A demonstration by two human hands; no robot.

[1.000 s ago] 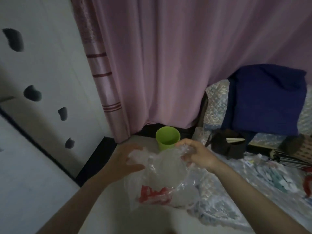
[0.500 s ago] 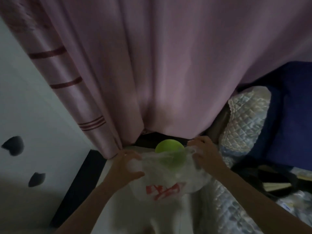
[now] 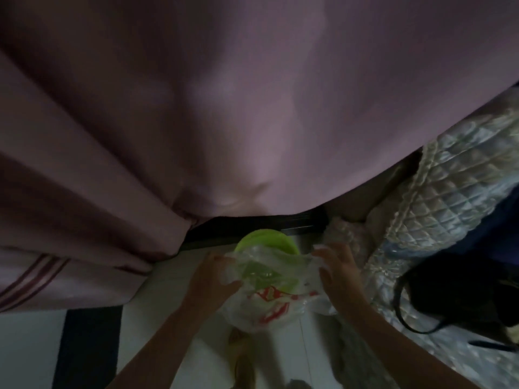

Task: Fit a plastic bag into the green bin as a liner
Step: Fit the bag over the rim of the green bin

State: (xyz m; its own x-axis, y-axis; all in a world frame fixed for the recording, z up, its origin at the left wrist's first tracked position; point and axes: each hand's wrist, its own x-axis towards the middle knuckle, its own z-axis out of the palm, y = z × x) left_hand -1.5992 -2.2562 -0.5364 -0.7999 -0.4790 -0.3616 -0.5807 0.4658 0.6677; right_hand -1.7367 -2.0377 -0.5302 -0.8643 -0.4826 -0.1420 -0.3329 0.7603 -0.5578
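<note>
The green bin [image 3: 266, 240] stands on the white floor just below the pink curtain; only its far rim shows bare. A clear plastic bag [image 3: 269, 293] with red print lies stretched over the bin's near side, and green shows through it. My left hand [image 3: 210, 279] grips the bag's left edge. My right hand [image 3: 338, 272] grips its right edge, fingers curled over the plastic. The bag's lower part hangs in front of the bin and hides the bin's body.
A pink curtain [image 3: 224, 108] fills the upper view and hangs down to the floor. A quilted pale bed cover [image 3: 438, 203] lies at the right, with a dark bag and strap [image 3: 449, 299] on it. A dark floor strip [image 3: 87, 346] runs at the lower left.
The view has dropped closer to the bin. Both hands carried the bag forward and down from in front of me onto the bin's mouth, spreading it wider.
</note>
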